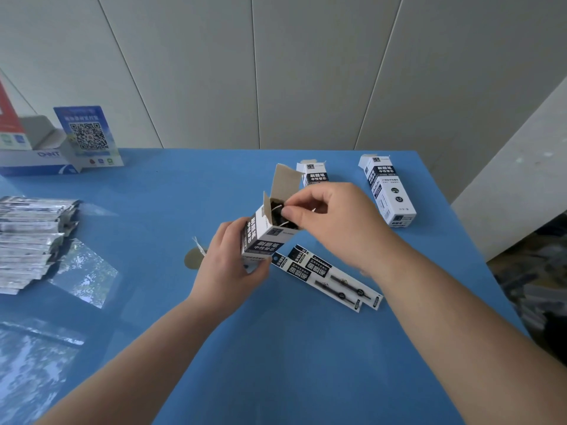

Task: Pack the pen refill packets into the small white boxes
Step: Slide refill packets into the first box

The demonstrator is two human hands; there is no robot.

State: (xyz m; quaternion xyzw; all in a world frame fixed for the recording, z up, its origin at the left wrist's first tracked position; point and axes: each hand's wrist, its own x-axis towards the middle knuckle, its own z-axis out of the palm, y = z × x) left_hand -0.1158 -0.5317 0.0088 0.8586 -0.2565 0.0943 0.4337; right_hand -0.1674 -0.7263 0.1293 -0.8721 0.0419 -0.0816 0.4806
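I see left hand (pixel 228 265) gripping open white box (pixel 266 231) | right hand (pixel 331 222) fingertips pinching refill packets (pixel 283 214) at its mouth

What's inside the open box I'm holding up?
Dark packets with pale edges crowd the mouth of the open box. The right hand covers part of the mouth; how many packets, or how deep, stays hidden.

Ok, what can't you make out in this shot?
Head view only:
- Inside the held box: the right hand covers its opening, so the fill is hidden.
- Middle box: lower part behind that hand.
- Silver packet pile: cut off by the left edge.
- Box print: too small to read.
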